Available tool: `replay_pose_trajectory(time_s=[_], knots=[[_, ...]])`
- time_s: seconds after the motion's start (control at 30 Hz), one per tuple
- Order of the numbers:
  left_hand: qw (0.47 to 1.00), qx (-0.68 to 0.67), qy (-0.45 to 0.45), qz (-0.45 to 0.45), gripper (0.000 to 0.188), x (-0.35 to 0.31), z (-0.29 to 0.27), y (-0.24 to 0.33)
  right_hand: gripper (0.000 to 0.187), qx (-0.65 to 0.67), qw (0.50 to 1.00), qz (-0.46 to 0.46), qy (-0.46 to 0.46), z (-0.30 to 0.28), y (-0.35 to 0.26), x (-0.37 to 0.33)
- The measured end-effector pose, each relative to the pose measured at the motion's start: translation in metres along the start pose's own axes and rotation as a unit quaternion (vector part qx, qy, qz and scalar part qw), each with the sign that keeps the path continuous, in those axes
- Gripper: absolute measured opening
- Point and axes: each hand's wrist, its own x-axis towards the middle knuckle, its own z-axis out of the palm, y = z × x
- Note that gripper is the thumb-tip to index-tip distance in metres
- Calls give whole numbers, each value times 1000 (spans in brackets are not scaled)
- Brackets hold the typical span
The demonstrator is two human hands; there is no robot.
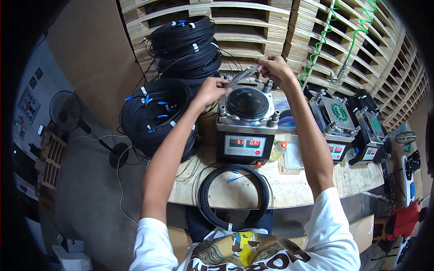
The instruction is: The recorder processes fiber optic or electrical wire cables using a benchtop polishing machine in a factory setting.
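We're reaching way out, our right hand (pixel 275 70) higher than our left hand (pixel 211 94). Fingers (pixel 266 60) on both pinch a tilted grey plate (pixel 242 77).

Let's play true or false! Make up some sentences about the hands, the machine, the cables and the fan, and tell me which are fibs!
1. The left hand and right hand both hold the metal plate. True.
2. The metal plate lies flat on the black disc. False: it is held up at a tilt.
3. The nearest black cable coil is in front of the machine with red digits. True.
4. The pedestal fan stands to the right of the table. False: it stands to the left.
5. The spiral hoses are red. False: they are green.
6. Blue connectors show inside the nearest coil's ring. True.
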Motion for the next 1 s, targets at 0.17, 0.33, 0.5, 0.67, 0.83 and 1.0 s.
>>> replay_pose_trajectory(time_s=[0.17,0.33,0.5,0.67,0.83,1.0], knots=[[981,-74,-150,-94,75,-1,-8,37,34,61,997,-47,-20,-34,8,-42],[928,-298,-113,-193,58,-4,-19,40,64,78,994,-71,-4,-47,17,-66],[932,-311,-60,-176,56,-1,-6,11,65,90,995,-1,-45,-59,58,-55],[947,-264,-44,-176,62,-13,0,-3,68,86,995,32,-43,-63,77,-63],[955,-228,-37,-184,58,-23,5,-12,74,74,994,61,-50,-66,91,-70],[969,-193,-39,-149,58,-20,5,-19,78,5,998,46,-40,-71,98,-67]])
